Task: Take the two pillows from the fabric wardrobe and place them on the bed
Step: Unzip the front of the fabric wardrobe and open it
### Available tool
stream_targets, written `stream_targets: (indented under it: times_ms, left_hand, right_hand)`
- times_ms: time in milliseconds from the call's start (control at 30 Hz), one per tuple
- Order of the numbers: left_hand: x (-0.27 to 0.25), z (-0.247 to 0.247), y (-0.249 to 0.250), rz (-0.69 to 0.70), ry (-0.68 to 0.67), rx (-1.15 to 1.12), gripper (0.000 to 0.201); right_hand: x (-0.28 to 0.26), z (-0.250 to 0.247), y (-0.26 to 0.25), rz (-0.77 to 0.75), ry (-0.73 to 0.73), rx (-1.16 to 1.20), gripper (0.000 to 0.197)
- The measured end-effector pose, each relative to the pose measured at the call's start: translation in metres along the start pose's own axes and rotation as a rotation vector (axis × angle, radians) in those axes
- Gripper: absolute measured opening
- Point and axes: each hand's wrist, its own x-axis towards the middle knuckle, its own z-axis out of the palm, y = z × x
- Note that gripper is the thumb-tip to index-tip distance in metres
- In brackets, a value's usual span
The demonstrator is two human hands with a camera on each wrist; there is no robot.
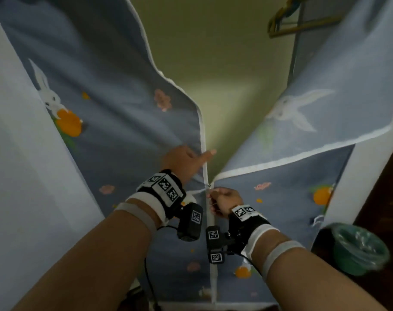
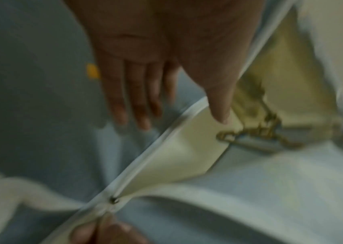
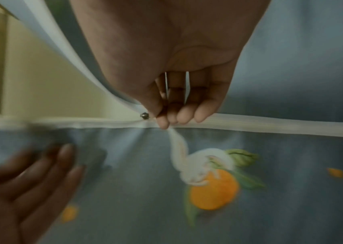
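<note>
Nearest the viewer, the right hand [image 1: 223, 202] pinches the zipper pull [image 3: 144, 115] between thumb and curled fingertips [image 3: 184, 118], at the point where the two front panels of the fabric wardrobe [image 1: 114, 113] still meet. Just above and to its left, the left hand [image 1: 186, 161] lies flat with straight fingers [image 2: 132, 99] against the left panel beside the zip track [image 1: 208, 221], its thumb at the panel's white edge. The zip runs vertically between the hands; above the pull it is parted into a V-shaped gap, below the pull it remains closed down to the hem. The right panel [image 1: 303, 122] has folded outward, away from the right hand. Beyond the hands, through the gap, only a pale green back lining [image 1: 213, 75] shows; the two pillows are not visible and presumably lie behind the closed lower section, below both hands. The right hand, already on the pull, is the better placed to draw downward along the zip's long axis. Farther up and right of the hands, hangers [image 1: 287, 21] hang inside. Low to the right hand's side stands a green bin [image 1: 359, 250] on a dark floor; the bed is out of view.
</note>
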Motion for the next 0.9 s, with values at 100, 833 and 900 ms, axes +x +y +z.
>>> stream_targets:
  times_ms: [100, 833, 900]
  left_hand:
    - [-0.005, 0.041, -0.029, -0.134, -0.227, 0.156, 0.078]
    - [-0.086, 0.158, -0.235, -0.075, -0.021, 0.537, 0.052]
    - [-0.102, 0.185, -0.250, -0.081, -0.234, 0.530, 0.043]
  right_hand:
    - [0.007, -0.002, 0.042, 0.033, -0.009, 0.003, 0.029]
    - [0.084, 0.003, 0.308, 0.336, 0.053, -0.197, 0.029]
    - [0.084, 0.006, 0.310, 0.370, 0.056, -0.179, 0.027]
